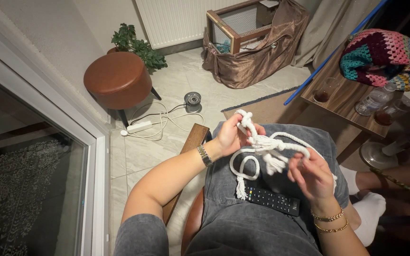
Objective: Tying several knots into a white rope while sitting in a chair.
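A thick white cord (262, 144), knotted and looped with frayed ends, hangs between my hands over my lap. My left hand (231, 135) grips its upper knotted part; a metal watch sits on that wrist. Lower right, my right hand (312, 175) has fingers spread and pinches a strand of the cord; two gold bracelets circle the wrist. A black remote control (271, 200) lies on my grey trousers just under the cord's tassel.
A brown round stool (118, 78) and a plant stand at the back left, with a white power strip and cables (141, 126) on the tiled floor. A wooden table (345, 102) with glasses, a bottle and a crocheted blanket (380, 54) is at right. Another person's legs (395, 189) are at right.
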